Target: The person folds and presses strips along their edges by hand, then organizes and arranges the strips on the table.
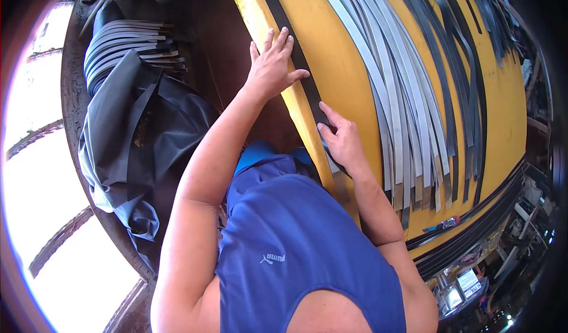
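Note:
A long black strip (pixel 313 96) runs along the near edge of a yellow tabletop (pixel 340 55). My left hand (pixel 272 66) lies across it with fingers spread and thumb stretched out, pressing the strip near the table edge. Lower down, my right hand (pixel 343 140) rests at the strip with index finger and thumb extended and apart. The other fingers of that hand are partly hidden, and nothing shows between finger and thumb. Past my right hand, the strip's lower end passes out of clear sight by my forearm.
Several long grey strips (pixel 408 108) and dark strips (pixel 452 72) lie across the tabletop on the right. A small tool (pixel 444 223) sits by its right edge. On the left are a crumpled black sheet (pixel 118 137) and a bundle of bent strips (pixel 127 46).

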A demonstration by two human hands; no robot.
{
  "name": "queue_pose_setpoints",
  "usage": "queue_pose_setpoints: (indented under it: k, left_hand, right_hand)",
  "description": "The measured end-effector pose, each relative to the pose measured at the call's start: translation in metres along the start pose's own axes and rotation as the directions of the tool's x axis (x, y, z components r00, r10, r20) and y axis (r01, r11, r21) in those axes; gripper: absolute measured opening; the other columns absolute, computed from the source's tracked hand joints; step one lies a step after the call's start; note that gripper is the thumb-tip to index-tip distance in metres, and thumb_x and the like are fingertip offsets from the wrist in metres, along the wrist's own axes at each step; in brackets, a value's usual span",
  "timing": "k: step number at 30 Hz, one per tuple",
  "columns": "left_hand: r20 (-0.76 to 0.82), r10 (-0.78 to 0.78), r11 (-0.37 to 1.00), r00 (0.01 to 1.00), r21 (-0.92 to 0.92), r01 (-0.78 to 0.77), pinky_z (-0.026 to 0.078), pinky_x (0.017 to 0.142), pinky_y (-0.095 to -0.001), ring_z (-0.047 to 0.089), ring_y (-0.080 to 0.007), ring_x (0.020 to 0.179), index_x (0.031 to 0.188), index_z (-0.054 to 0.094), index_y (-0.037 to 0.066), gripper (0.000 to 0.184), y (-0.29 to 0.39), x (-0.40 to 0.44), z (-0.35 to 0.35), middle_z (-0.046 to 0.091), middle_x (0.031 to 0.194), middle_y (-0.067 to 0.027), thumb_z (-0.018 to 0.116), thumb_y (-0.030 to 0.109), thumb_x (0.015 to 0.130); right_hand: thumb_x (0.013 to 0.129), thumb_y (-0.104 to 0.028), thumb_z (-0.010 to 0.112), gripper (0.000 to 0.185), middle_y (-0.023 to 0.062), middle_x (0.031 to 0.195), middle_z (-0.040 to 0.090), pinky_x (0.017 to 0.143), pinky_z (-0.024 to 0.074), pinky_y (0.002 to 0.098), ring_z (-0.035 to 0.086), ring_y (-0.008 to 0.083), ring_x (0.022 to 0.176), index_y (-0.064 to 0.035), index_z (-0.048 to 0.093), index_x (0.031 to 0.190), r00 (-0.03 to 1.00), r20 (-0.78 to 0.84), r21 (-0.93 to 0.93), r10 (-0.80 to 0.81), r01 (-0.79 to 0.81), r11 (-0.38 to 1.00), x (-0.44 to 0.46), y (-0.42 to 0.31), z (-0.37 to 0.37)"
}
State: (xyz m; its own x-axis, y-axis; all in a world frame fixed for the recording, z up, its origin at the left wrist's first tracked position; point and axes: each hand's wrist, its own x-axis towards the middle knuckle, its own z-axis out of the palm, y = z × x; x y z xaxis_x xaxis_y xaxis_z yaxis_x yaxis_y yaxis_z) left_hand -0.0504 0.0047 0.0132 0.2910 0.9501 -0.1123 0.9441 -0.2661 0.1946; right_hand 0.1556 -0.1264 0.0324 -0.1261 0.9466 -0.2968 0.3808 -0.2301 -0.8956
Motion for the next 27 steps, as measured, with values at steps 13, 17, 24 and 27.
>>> queue_pose_setpoints:
  k: [13, 17, 24, 27]
  left_hand:
    - [0.004, -0.006, 1.000, 1.000, -0.023, 0.006, 0.017, 0.119, -0.0651, 0.016, -0.0343, 0.155, 0.152, 0.041, 0.003, 0.097, 0.001, 0.000, 0.000, 0.025, 0.166, -0.0118, 0.072, 0.062, 0.082]
    - [0.001, -0.003, 1.000, 1.000, -0.028, 0.003, 0.017, 0.119, -0.0647, 0.016, -0.0343, 0.155, 0.152, 0.041, 0.003, 0.097, 0.000, 0.000, 0.003, 0.025, 0.166, -0.0117, 0.072, 0.062, 0.081]
    - [-0.015, 0.028, 0.997, 0.999, 0.065, -0.027, 0.015, 0.120, -0.0636, 0.014, -0.0340, 0.155, 0.155, 0.034, 0.001, 0.085, 0.004, -0.007, 0.006, 0.022, 0.166, -0.0145, 0.061, 0.053, 0.093]
    - [-0.004, 0.201, 0.974, 0.980, 0.111, -0.199, 0.014, 0.120, -0.0644, 0.015, -0.0338, 0.155, 0.154, 0.034, 0.000, 0.071, 0.018, -0.028, 0.017, 0.022, 0.166, -0.0152, 0.052, 0.043, 0.100]
  right_hand:
    - [0.086, -0.011, 0.067, 0.046, 0.0127, 0.062, 0.048, 0.060, 0.0451, 0.0359, 0.048, 0.0196, 0.056, 0.0011, 0.063, 0.130, 1.000, -0.008, 0.004, 0.019, -0.019, 1.000, 0.003, 0.005, 0.001]
    - [0.086, -0.011, 0.067, 0.046, 0.0127, 0.062, 0.047, 0.060, 0.0449, 0.0362, 0.048, 0.0196, 0.056, 0.0013, 0.064, 0.130, 1.000, -0.009, 0.003, 0.025, -0.025, 1.000, 0.004, 0.006, 0.002]
    - [0.085, -0.010, 0.067, 0.045, 0.0140, 0.062, 0.048, 0.059, 0.0446, 0.0366, 0.047, 0.0203, 0.055, 0.0021, 0.064, 0.128, 1.000, -0.016, 0.010, 0.026, -0.025, 1.000, 0.004, 0.007, 0.002]
    - [0.085, -0.010, 0.068, 0.044, 0.0152, 0.062, 0.050, 0.059, 0.0452, 0.0371, 0.049, 0.0212, 0.055, 0.0025, 0.064, 0.127, 1.000, -0.023, 0.007, 0.020, -0.019, 1.000, 0.006, 0.007, 0.003]
